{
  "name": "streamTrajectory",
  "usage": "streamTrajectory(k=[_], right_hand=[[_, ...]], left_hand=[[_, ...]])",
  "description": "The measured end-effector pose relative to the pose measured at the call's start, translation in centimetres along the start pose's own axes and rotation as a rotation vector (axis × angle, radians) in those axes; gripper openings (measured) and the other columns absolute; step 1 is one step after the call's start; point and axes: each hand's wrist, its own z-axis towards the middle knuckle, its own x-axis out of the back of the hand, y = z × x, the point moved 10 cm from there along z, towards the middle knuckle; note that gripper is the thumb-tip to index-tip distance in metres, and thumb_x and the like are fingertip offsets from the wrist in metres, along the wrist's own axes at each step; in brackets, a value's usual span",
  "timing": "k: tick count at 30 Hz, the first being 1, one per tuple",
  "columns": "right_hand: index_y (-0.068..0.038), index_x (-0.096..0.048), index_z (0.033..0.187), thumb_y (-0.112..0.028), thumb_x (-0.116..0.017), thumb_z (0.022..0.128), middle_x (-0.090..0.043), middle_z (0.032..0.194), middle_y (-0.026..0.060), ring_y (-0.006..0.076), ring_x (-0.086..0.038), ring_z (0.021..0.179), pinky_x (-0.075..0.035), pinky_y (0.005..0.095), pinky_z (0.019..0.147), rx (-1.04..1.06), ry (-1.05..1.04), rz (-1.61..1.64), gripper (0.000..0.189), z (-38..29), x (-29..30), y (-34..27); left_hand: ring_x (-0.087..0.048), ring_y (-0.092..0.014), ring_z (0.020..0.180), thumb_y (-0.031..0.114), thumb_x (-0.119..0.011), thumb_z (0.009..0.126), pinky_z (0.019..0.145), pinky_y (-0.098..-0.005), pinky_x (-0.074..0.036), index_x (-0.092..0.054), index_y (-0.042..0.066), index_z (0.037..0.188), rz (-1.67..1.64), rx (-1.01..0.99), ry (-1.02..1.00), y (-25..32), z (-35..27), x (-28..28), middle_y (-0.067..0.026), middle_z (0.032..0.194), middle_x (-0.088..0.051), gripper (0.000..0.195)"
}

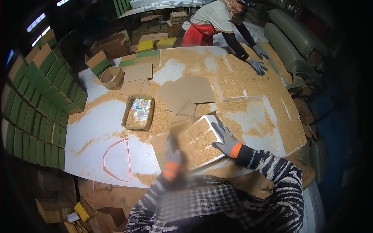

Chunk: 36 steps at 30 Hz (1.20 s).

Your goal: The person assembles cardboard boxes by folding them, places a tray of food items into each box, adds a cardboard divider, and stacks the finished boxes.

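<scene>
In front of me stands a cardboard box (214, 114) with a white foam frame (213, 123) in it, filled with wood shavings (201, 139). My right hand (225, 139), in a grey glove with an orange cuff, rests with spread fingers on the foam at the box's right side. My left hand (172, 151), gloved alike and blurred, is upright at the box's left side; its palm faces the box, and whether it touches is unclear. Loose flat cardboard sheets (189, 90) lie beyond the box. Left of them is an open box with small colourful packets (141, 107) on shavings.
Green-and-brown boxes (43, 90) are stacked at the left. White foam strips (269, 110) lie among shavings on the table (113, 116), with a red strap loop (103, 160) near its front edge. Across it a co-worker's gloved hands (258, 67) touch the shavings.
</scene>
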Motion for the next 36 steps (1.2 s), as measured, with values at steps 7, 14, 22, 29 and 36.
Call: streamTrajectory(k=[7,14,22,29,36], right_hand=[[-0.010,-0.018,0.153,-0.028,-0.070,0.085,-0.031,0.149,0.0298,0.0410,-0.037,0.136,-0.034,0.0419,0.111,-0.087,-0.162,0.181,0.088,2.2,-0.5,2.4],[0.003,-0.047,0.127,-0.015,-0.062,0.081,-0.069,0.101,0.0240,0.0413,-0.066,0.096,-0.054,0.0456,0.079,-0.126,-0.563,-0.496,0.053,2.5,-7.7,10.4],[-0.008,-0.074,0.091,-0.021,-0.061,0.082,-0.072,0.096,0.0117,0.0289,-0.068,0.092,-0.054,0.0435,0.074,0.347,-0.731,-0.908,0.021,5.8,-8.6,3.1],[-0.017,-0.047,0.142,-0.048,-0.061,0.085,-0.055,0.133,0.0193,0.0330,-0.053,0.123,-0.040,0.0450,0.104,0.182,-0.018,-0.381,0.066,24.5,3.8,2.7],[-0.012,-0.035,0.148,-0.047,-0.061,0.088,-0.039,0.151,0.0144,0.0343,-0.032,0.141,-0.014,0.0537,0.119,0.337,-0.216,-0.816,0.074,28.5,-8.8,8.2]], left_hand=[[-0.034,-0.032,0.142,0.008,-0.039,0.088,0.117,-0.0383,-0.026,-0.016,0.000,0.153,-0.126,-0.117,0.003,2.8,0.2,0.9,-0.0223,0.154,-0.030,0.070],[-0.053,-0.031,0.125,0.014,-0.053,0.091,0.101,-0.0373,-0.045,-0.027,0.006,0.152,0.187,-0.010,0.037,5.2,-0.1,1.3,-0.0195,0.142,-0.047,0.066],[-0.064,-0.026,0.101,0.011,-0.072,0.083,0.088,-0.0351,-0.051,-0.062,0.003,0.118,0.370,0.067,0.326,-7.4,16.3,16.0,-0.0126,0.113,-0.066,0.038],[-0.064,-0.036,0.098,0.030,-0.075,0.077,0.086,-0.0444,-0.050,-0.069,0.012,0.102,0.905,0.312,0.251,-16.1,23.1,16.5,-0.0146,0.101,-0.070,0.032],[-0.065,-0.035,0.096,0.026,-0.065,0.084,0.086,-0.0461,-0.051,-0.074,0.016,0.099,1.018,0.312,0.352,-17.1,21.0,22.5,-0.0145,0.098,-0.071,0.020]])
